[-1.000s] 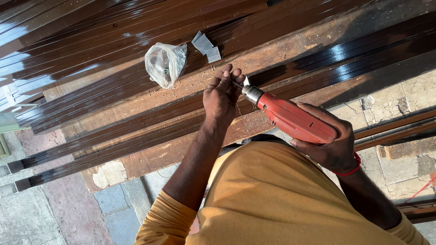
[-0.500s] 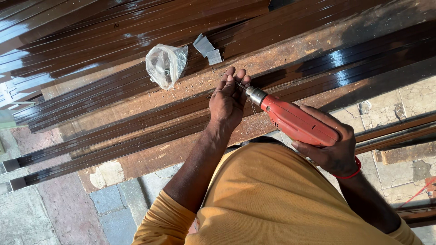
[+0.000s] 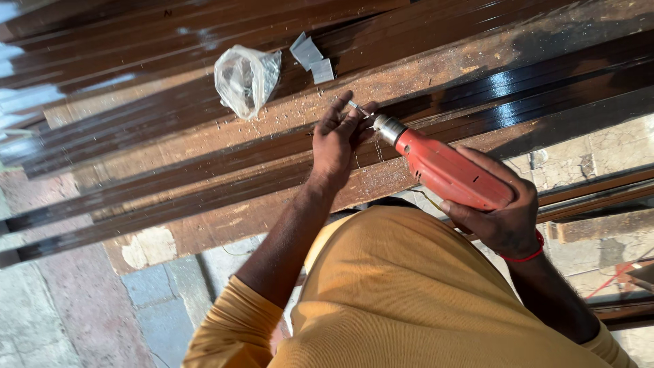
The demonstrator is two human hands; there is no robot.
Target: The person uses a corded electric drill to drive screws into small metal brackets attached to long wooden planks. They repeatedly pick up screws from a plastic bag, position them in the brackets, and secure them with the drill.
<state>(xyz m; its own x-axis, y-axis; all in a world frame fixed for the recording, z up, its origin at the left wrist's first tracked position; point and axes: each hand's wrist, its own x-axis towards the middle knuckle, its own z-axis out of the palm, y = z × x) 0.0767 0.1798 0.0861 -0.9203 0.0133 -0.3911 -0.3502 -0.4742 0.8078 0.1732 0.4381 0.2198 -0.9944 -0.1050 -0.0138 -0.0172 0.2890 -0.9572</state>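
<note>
My right hand (image 3: 501,217) grips a red power drill (image 3: 446,169) whose silver chuck (image 3: 387,127) points toward the wooden plank (image 3: 436,71). My left hand (image 3: 337,140) rests at the chuck's tip, fingers pinched around a small thin bit or screw (image 3: 355,105). Both hands sit over a worn brown plank littered with metal shavings. My yellow shirt fills the lower frame.
A crumpled clear plastic bag (image 3: 244,78) lies on the plank left of my hands. Two small grey metal pieces (image 3: 312,56) sit just beyond it. Long dark brown glossy metal sections (image 3: 136,61) run across the whole bench. Tiled ground (image 3: 68,313) shows below left.
My left hand and the drill's tip have stayed together at the same spot on the plank; the fingers have shifted slightly around the small bit. The view has drifted a little.
</note>
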